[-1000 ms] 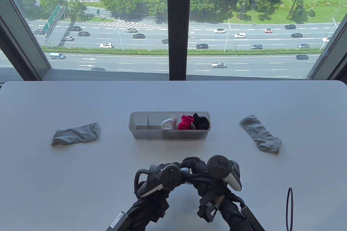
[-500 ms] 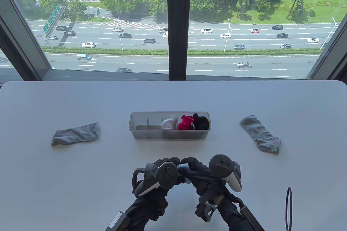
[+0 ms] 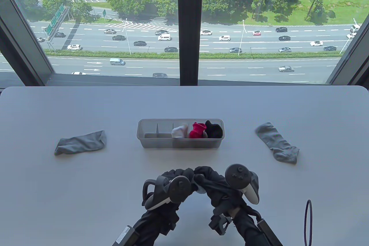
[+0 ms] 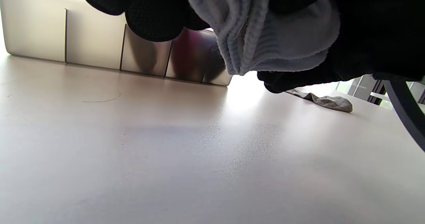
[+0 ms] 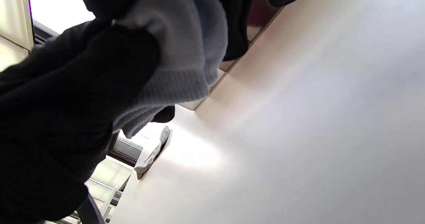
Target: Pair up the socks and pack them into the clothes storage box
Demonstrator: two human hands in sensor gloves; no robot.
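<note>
Both hands' fingers (image 4: 149, 15) clenched round pale-blue socks (image 4: 265, 35), held off the worktop (image 3: 86, 200) to bundle them as a pair.

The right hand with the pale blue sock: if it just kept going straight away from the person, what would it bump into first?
Probably the storage box: the right hand, gripping the pale blue sock together with the left hand, faces its near wall, with bare table between.

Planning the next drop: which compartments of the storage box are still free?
The two at the left end of the storage box show only dividers; the other three hold a white bundle, red bundle and black bundle.
</note>
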